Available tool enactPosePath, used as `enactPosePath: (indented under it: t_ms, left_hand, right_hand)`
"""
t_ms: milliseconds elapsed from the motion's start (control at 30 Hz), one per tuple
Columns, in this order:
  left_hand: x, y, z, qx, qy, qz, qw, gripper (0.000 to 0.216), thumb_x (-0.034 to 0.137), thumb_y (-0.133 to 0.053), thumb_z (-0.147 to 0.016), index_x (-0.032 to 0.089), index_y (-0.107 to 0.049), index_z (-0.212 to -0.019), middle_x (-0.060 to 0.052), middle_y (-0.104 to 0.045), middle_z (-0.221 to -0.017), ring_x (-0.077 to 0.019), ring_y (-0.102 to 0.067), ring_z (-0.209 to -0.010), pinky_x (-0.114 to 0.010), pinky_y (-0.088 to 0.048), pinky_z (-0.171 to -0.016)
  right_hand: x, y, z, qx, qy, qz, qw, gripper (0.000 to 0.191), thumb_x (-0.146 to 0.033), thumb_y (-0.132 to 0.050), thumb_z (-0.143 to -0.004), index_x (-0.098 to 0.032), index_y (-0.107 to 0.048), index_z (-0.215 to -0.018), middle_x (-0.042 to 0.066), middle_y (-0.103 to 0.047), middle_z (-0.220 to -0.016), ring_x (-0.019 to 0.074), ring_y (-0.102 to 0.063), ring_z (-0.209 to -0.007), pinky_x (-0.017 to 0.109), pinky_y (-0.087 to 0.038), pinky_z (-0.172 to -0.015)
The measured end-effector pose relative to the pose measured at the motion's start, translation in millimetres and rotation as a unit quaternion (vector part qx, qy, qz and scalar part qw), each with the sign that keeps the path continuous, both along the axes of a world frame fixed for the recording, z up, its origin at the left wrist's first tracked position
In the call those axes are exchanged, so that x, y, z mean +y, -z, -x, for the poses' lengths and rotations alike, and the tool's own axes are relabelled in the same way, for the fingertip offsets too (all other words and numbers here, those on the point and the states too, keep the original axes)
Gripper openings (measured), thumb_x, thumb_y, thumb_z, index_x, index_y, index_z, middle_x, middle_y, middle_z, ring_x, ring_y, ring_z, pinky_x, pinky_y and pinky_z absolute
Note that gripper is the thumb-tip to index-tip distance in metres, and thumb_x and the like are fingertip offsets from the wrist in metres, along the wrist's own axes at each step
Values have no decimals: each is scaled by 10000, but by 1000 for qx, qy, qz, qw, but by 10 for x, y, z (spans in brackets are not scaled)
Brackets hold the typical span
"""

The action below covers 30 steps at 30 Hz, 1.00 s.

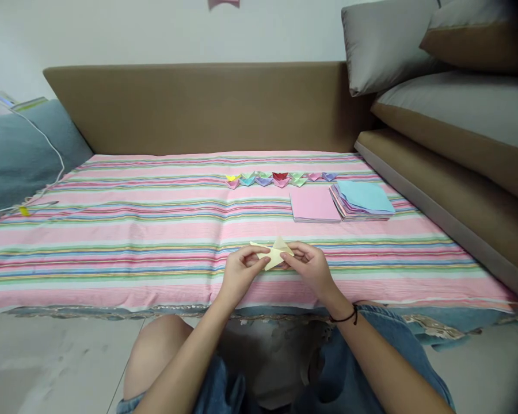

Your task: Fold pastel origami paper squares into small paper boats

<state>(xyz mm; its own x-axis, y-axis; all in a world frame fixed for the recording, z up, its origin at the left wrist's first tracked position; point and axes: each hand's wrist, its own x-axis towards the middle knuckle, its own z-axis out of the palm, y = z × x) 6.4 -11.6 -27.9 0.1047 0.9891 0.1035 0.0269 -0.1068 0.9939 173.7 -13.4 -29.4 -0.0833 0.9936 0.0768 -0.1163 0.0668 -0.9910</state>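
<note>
Between my two hands is a piece of pale yellow folded paper (273, 258), with a pointed flap standing up at its top. My left hand (240, 270) pinches its left end between thumb and fingers. On the other end, my right hand (309, 265) grips the paper with its thumb on the near face; the fingers behind are partly hidden. The paper is held just above the striped cloth (129, 241). Farther back, several small folded paper boats (281, 179) in many colours stand in two rows.
Right of centre lie a stack of pink paper squares (314, 205) and a thicker stack with light blue on top (366, 197). Grey and brown cushions (453, 109) are piled at the right. A white cable (52, 148) runs along the left, by a blue cushion (30, 138).
</note>
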Motion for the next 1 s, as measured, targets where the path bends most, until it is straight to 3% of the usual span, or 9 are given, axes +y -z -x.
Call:
enactPosePath:
  t_ms: [100, 233, 400, 500, 600, 700, 800, 900, 1000]
  left_hand:
    - [11, 28, -3, -9, 10, -4, 1000, 231, 285, -725, -678, 175, -674, -874, -14, -601, -697, -113, -494, -556, -234, -390, -525]
    - [33, -5, 29, 9, 32, -15, 999, 170, 262, -710, -685, 173, -603, -781, 25, -524, -643, -80, -412, -512, -204, -307, -483]
    - [25, -121, 122, 8, 157, 36, 987, 233, 217, -677, -712, 199, -481, -835, 65, -478, -608, -74, -407, -514, -188, -275, -499]
    - [-9, -187, 150, 13, 237, 63, 969, 296, 205, -647, -735, 217, -448, -954, 57, -525, -639, -90, -457, -555, -190, -293, -520]
    - [-39, -214, 152, 36, 270, 72, 960, 330, 193, -635, -741, 221, -436, -1002, 64, -519, -627, -83, -446, -545, -186, -279, -510]
    - [-40, -186, 145, 45, 254, 70, 964, 354, 199, -654, -728, 217, -441, -1010, 57, -538, -635, -88, -481, -566, -188, -315, -526]
    - [-8, -128, 141, -2, 179, 77, 981, 365, 235, -684, -714, 214, -430, -975, 39, -595, -660, -99, -530, -578, -203, -377, -551]
    - [33, -88, 152, -43, 109, 78, 990, 380, 269, -708, -700, 211, -415, -934, 31, -637, -628, -103, -541, -542, -215, -402, -551]
    - [54, -78, 172, -44, 92, 82, 991, 419, 285, -743, -661, 207, -419, -915, 29, -651, -588, -112, -549, -514, -217, -399, -534]
  right_hand:
    - [10, 50, 1, -17, 14, -19, 1000, 231, -373, -704, -695, -195, -666, -837, 42, -694, -793, 194, -652, -664, 322, -545, -618]
    - [24, 40, -28, -16, -34, -17, 999, 224, -359, -703, -703, -193, -654, -845, 45, -694, -836, 206, -655, -774, 318, -530, -685]
    - [31, -47, -87, -24, -88, 13, 996, 285, -366, -665, -746, -191, -634, -967, 44, -701, -804, 182, -651, -764, 299, -507, -677]
    - [29, -31, -78, -40, -112, 15, 993, 264, -356, -700, -707, -170, -661, -891, 45, -691, -775, 177, -647, -743, 305, -505, -694]
    - [21, 6, -47, -42, -134, 27, 990, 240, -354, -719, -678, -158, -666, -807, 37, -673, -762, 162, -632, -684, 295, -507, -648]
    - [18, 19, -34, -43, -124, 32, 991, 224, -360, -725, -667, -156, -648, -720, 9, -642, -657, 136, -601, -593, 269, -493, -579]
    - [25, 19, -47, -39, -94, 44, 994, 248, -371, -735, -654, -154, -615, -655, 4, -627, -565, 121, -576, -512, 258, -482, -525]
    - [29, 28, -56, -36, -92, 59, 993, 282, -399, -737, -652, -155, -595, -648, 29, -659, -579, 132, -599, -508, 262, -493, -516]
    - [19, 39, -49, -32, -104, 61, 992, 296, -415, -744, -640, -162, -595, -677, 30, -680, -609, 151, -630, -540, 263, -500, -520]
